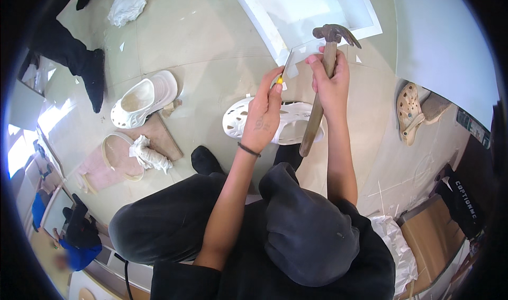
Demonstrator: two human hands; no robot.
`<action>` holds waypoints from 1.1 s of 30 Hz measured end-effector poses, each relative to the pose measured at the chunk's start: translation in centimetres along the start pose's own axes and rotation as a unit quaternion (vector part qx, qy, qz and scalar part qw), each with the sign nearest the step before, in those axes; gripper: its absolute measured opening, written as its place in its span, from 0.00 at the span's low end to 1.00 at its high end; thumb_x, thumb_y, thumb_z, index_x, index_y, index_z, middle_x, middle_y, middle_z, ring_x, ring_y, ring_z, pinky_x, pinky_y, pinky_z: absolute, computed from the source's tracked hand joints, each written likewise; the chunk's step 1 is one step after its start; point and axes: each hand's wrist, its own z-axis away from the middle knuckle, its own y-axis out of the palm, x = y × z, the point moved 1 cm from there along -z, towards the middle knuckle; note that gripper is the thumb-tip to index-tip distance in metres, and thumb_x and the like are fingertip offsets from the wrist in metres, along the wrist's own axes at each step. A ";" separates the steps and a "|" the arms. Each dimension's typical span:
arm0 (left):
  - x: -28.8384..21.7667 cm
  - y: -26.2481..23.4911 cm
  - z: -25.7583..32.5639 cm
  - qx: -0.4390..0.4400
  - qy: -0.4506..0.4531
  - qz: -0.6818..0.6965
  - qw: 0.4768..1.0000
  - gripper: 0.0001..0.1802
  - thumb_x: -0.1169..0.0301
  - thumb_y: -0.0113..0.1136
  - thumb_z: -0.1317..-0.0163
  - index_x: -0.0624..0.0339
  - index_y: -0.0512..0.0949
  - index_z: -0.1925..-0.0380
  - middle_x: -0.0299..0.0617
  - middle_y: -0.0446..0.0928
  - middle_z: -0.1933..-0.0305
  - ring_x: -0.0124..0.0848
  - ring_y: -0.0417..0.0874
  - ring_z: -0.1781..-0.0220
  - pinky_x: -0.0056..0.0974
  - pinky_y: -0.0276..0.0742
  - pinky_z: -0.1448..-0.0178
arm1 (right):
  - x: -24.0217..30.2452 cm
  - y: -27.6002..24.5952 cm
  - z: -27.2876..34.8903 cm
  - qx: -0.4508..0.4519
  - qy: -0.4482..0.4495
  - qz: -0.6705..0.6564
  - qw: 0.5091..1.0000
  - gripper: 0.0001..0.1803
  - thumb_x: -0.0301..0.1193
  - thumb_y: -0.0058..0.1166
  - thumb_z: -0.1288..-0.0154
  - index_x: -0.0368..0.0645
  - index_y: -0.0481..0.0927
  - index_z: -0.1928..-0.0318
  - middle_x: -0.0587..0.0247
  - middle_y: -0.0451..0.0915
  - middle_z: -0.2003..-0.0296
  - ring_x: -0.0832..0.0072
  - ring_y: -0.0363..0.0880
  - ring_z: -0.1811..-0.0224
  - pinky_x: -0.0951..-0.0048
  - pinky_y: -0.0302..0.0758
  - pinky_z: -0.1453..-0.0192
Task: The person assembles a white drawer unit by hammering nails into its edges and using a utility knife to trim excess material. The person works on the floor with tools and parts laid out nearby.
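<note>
My right hand grips a claw hammer by its wooden handle, just under the rusty metal head, which points up and away. My left hand pinches a thin flat metal blade with a yellow handle, its tip set against the corner of a white framed panel lying on the floor. The hammer head hovers just right of the blade. Both forearms reach out over my dark trousers and a dark hood.
A white clog sits under my hands, another white clog lies to the left, and a beige clog to the right. A roll of tape and a white rag rest on a board at left. Another person's dark legs stand upper left.
</note>
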 end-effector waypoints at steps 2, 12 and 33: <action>-0.5 0.0 0.1 -0.002 -0.003 -0.013 1.000 0.19 0.67 0.44 0.22 0.53 0.68 0.35 0.41 0.66 0.74 0.29 0.67 0.72 0.35 0.69 0.63 | 0.1 0.1 0.1 0.001 -0.012 0.019 1.000 0.22 0.30 0.66 0.37 0.36 0.72 0.47 0.65 0.83 0.65 0.86 0.72 0.74 0.81 0.69 0.70; -0.1 0.2 0.3 -0.018 -0.047 0.005 0.999 0.23 0.67 0.51 0.24 0.58 0.55 0.36 0.39 0.73 0.69 0.24 0.72 0.67 0.30 0.70 0.60 | 1.2 1.9 -0.6 0.040 0.003 0.088 0.995 0.26 0.28 0.71 0.41 0.36 0.72 0.47 0.64 0.83 0.64 0.82 0.78 0.65 0.78 0.74 0.59; 1.7 0.1 0.5 -0.042 -0.017 -0.008 0.999 0.16 0.71 0.64 0.32 0.60 0.64 0.61 0.34 0.69 0.67 0.18 0.69 0.74 0.27 0.63 0.76 | 1.3 1.7 -1.0 0.050 0.023 0.056 0.997 0.27 0.26 0.71 0.41 0.34 0.71 0.46 0.67 0.82 0.64 0.86 0.73 0.68 0.81 0.72 0.58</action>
